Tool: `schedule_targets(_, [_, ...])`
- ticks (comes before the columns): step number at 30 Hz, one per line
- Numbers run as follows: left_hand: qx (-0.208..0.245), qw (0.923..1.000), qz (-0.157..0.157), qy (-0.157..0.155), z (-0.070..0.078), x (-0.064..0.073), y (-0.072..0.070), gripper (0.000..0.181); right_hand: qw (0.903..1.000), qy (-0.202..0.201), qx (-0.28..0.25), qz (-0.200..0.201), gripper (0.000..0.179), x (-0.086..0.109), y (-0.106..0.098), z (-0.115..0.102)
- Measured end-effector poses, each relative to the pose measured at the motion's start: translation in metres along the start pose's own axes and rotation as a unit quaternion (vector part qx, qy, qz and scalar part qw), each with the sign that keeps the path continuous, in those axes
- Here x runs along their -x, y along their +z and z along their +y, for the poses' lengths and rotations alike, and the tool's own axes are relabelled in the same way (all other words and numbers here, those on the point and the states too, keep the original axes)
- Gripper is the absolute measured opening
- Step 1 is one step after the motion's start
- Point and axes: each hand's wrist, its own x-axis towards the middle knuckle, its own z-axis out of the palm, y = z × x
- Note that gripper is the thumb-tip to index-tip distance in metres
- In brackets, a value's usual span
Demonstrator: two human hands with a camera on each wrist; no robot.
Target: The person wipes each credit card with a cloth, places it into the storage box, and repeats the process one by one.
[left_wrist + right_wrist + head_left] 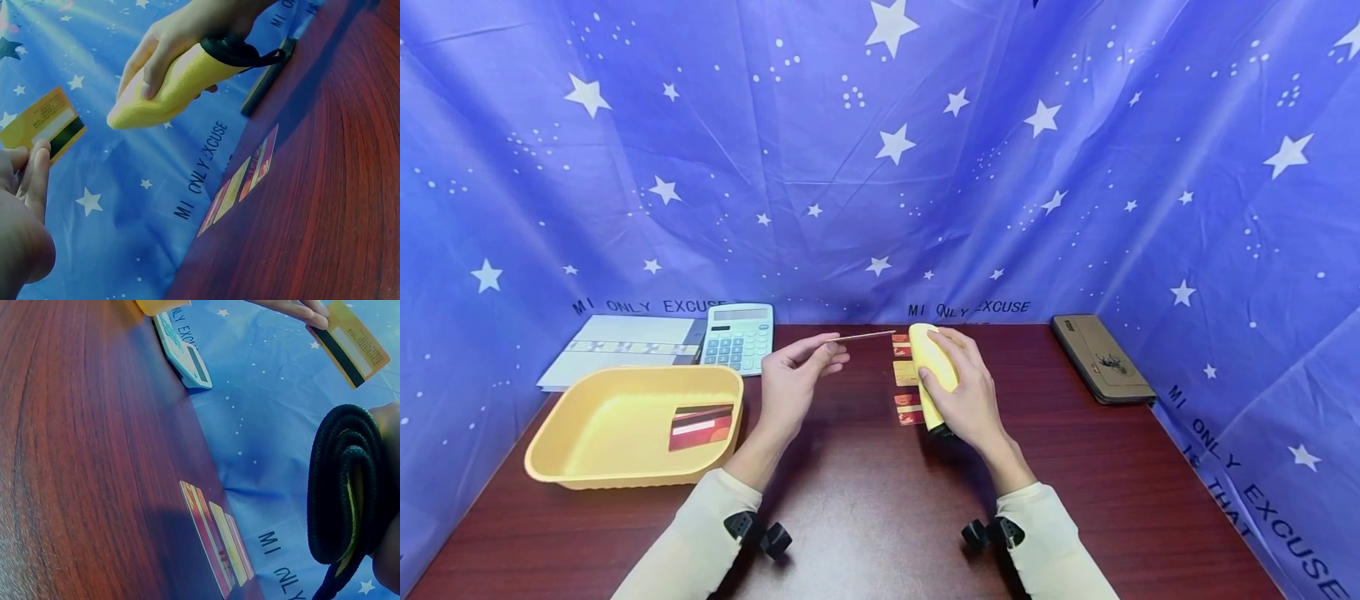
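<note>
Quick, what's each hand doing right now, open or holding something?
Left hand: pinching a yellow card.
Right hand: gripping a yellow bundle.

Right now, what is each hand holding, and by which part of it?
The left hand pinches a yellow card by one end; the right hand grips a dark-ended yellow item around its yellow part.

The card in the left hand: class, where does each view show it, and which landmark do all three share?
Head: held card, edge-on, near centre.
Left wrist: held card, left edge, above middle.
Right wrist: held card, top right.
Shared landmark: row of three cards.
</note>
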Motion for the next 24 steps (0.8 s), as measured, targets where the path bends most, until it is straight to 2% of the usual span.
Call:
schedule_targets(4, [-0.001, 0.9998, 0.015, -0.016, -0.0002, 0.0006, -0.0004, 0.025, 1.0000, 0.001, -0.001, -0.005, 0.058, 0.0006, 0.0004, -0.0005])
schedule_targets(8, [-0.034, 0.9982, 0.041, -0.026, 0.0000, 0.0004, -0.0007, 0.023, 1.0000, -0.001, -0.001, -0.006, 0.057, 0.0004, 0.0002, -0.0011])
schedule_targets(12, [-0.084, 0.9942, 0.067, -0.008, -0.0002, -0.0004, -0.0013, 0.020, 1.0000, -0.004, -0.001, -0.005, 0.057, 0.0004, 0.0004, -0.0009])
schedule_targets(15, [-0.099, 0.9923, 0.074, 0.011, -0.0010, -0.0011, -0.0017, 0.018, 1.0000, -0.005, 0.000, -0.006, 0.057, 0.0002, 0.0009, -0.0005])
schedule_targets(19, [-0.084, 0.9940, 0.069, 0.012, -0.0012, -0.0019, -0.0016, 0.018, 1.0000, -0.003, -0.001, -0.009, 0.057, 0.0001, 0.0006, -0.0010])
schedule_targets(24, [-0.029, 0.9974, 0.058, -0.031, -0.0003, -0.0014, -0.0007, 0.024, 0.9999, -0.001, -0.002, -0.012, 0.057, -0.0001, 0.0003, -0.0018])
